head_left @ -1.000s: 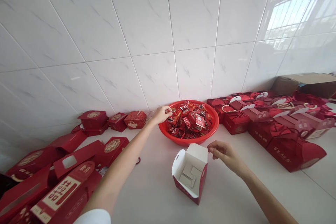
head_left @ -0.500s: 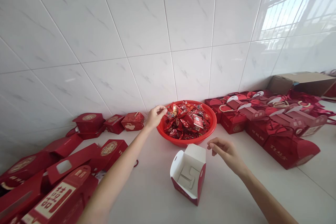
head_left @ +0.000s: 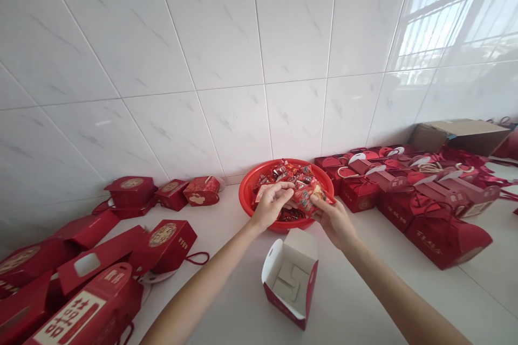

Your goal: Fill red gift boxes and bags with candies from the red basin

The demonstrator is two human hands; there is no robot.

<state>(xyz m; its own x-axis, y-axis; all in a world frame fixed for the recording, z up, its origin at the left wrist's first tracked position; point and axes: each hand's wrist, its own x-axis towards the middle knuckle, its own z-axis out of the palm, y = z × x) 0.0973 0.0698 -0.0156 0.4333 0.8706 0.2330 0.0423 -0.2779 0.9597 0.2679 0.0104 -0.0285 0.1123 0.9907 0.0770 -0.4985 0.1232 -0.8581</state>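
Above the near part of a red plastic basket (head_left: pixel 246 202) heaped with wrapped sweets (head_left: pixel 283 170), my right hand (head_left: pixel 334 222) pinches a shiny red candy packet (head_left: pixel 304 198) between thumb and fingers. Close against the packet's left edge is my left hand (head_left: pixel 270 207), its thumb and fingertips closed together. What those left fingertips hold, if anything, is hidden. Just below both hands an open red gift box (head_left: pixel 286 280) with a white inside stands on the table, its flaps up. Only its folded bottom shows inside.
Red gift boxes (head_left: pixel 170 242) crowd the left side, with smaller ones (head_left: pixel 201 191) along the wall. Rows of red handled boxes (head_left: pixel 437 226) fill the right. Behind them lies a brown cardboard carton (head_left: pixel 465 132). A white tiled wall (head_left: pixel 226 124) rises behind the table.
Both hands have come together over the basket: the left moved right and down, the right moved up and left. A red packet is now in my right hand. The open box stays put.
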